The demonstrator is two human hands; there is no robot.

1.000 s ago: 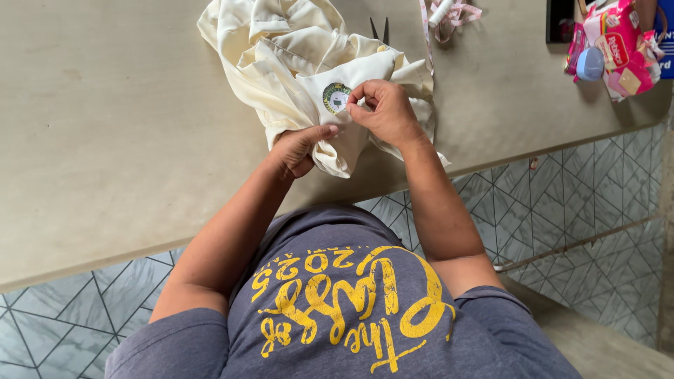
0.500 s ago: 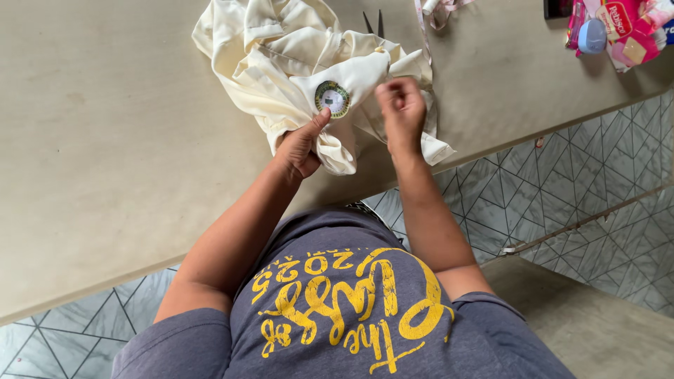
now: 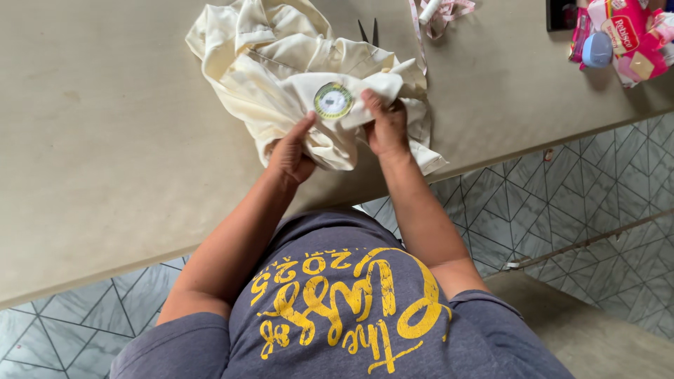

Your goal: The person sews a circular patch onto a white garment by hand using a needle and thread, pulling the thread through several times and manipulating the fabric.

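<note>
Two hands on one crumpled cream-coloured cotton garment (image 3: 281, 77), which sits bunched up in the upper middle of the frame on a plain beige tabletop (image 3: 105, 140), its lower folds hanging just over the near edge. The left hand (image 3: 291, 151) has its thumb up and its fingers curled into the cloth, pinching a fold just below and left of a small round green-and-yellow badge (image 3: 333, 100) on the fabric. The right hand (image 3: 385, 126) pinches the cloth just right of that badge, fingers pressed together and tucked under the fold, so the patch ends up stretched flat between the two grips.

Handling-wise I'd guess it's light, soft and floppy with no stiffness at all, so it'll sag wherever it isn't held. Best hold looks like right where the hands are, either side of the badge, keeping that bit taut.

Up top there's a pair of dark scissors (image 3: 370, 31) peeking out behind the cloth, a pinkish tape measure (image 3: 442, 10), and pink plastic packets (image 3: 625, 35) in the upper right corner.
</note>
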